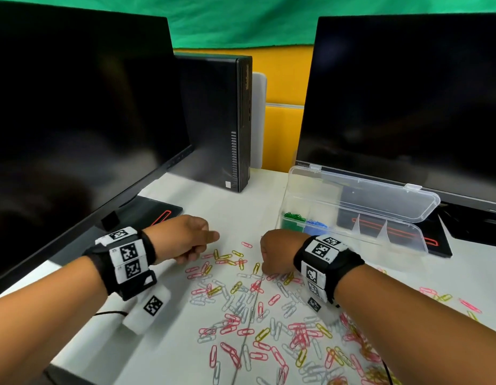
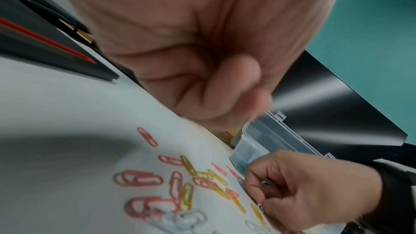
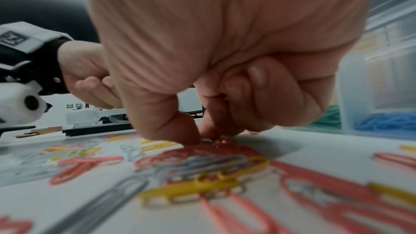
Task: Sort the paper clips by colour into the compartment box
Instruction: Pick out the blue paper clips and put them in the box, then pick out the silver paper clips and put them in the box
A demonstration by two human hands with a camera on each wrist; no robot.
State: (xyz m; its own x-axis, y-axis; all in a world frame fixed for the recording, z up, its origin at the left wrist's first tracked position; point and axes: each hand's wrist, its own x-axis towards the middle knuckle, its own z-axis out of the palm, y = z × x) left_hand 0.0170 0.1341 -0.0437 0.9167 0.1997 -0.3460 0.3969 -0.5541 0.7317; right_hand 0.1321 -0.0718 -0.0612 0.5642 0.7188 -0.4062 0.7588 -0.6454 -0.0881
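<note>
We judge sorting barely begun: green clips (image 1: 294, 217) and blue clips (image 1: 315, 225) fill two box (image 1: 408, 240) compartments, pink, yellow and silver clips (image 1: 258, 307) litter the counter (image 1: 163, 357) at six o'clock; right hand (image 1: 277, 252) pinches a silver clip (image 2: 265, 182), left hand (image 1: 183, 237) clenched, contents unclear.

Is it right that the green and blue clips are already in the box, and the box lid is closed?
Not quite: the lid stands open, as the head view shows. The green clips and blue clips do lie in the compartment box.
</note>
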